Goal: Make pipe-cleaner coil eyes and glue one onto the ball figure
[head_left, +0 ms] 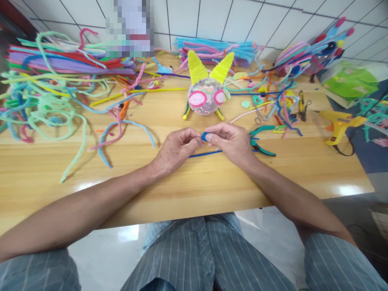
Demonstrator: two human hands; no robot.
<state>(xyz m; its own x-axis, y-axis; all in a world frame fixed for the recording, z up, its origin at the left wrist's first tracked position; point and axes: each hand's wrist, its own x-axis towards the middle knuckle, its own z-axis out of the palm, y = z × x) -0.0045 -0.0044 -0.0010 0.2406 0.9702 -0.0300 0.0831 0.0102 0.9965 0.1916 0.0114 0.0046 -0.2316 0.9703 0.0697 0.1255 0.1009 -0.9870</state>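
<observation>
Over the middle of the table, both hands meet at a small blue coiled-looking piece (205,136), probably of pipe cleaner. My right hand (233,142) pinches it between thumb and fingertips. My left hand (178,148) is closed too, its thumb and fingertips pressed together at the piece's left edge. Below the hands a dark blue pipe cleaner (203,154) lies on the wood, partly hidden by the right hand. Just beyond stands a clear ball figure (207,106) with yellow ears (222,66) and pink-rimmed eyes (197,98). Green-handled pliers (264,151) lie beside my right wrist.
Tangled pipe cleaners (54,109) spread over the wooden table's (136,202) left side, with bundles (215,52) along the tiled wall. A yellow glue gun (338,125) with a lit orange light stands at the right, near scissors (259,115) and a cutter (301,105).
</observation>
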